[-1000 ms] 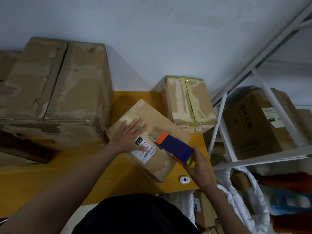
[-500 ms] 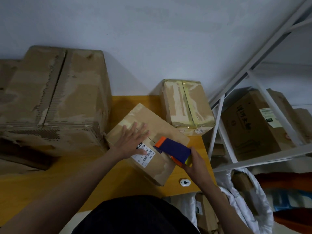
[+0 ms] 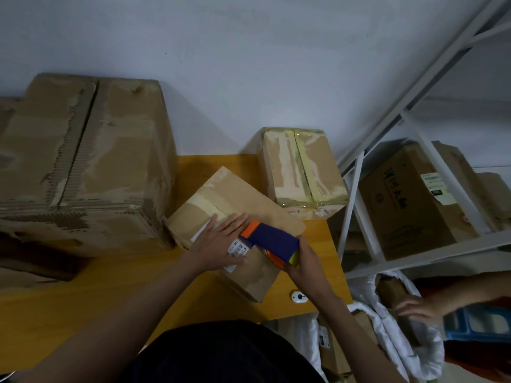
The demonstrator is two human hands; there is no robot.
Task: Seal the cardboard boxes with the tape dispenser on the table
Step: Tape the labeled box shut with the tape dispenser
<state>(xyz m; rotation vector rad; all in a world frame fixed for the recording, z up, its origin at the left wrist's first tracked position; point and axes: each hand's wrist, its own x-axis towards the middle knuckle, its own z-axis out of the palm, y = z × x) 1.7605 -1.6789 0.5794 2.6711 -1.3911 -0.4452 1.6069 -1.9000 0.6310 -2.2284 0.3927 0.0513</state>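
A small brown cardboard box (image 3: 243,200) lies skewed on the yellow wooden table (image 3: 83,294). It carries a white barcode label and a pale tape strip on top. My left hand (image 3: 218,244) presses flat on the box, fingers straight. My right hand (image 3: 302,261) grips the rear of the blue tape dispenser (image 3: 272,240). The dispenser's orange front end rests on the box top beside my left fingertips.
A large worn box (image 3: 80,161) fills the table's left side and a taped box (image 3: 302,170) stands at the back right. A white metal shelf (image 3: 431,244) with boxes stands to the right. Another person's hand (image 3: 417,309) reaches into a white bag (image 3: 387,335) below. A small white object (image 3: 298,297) lies near the table edge.
My left hand has slid toward the box's near end. The dispenser's orange tip stays on the box top. Another person's hand has come into view at the lower right.
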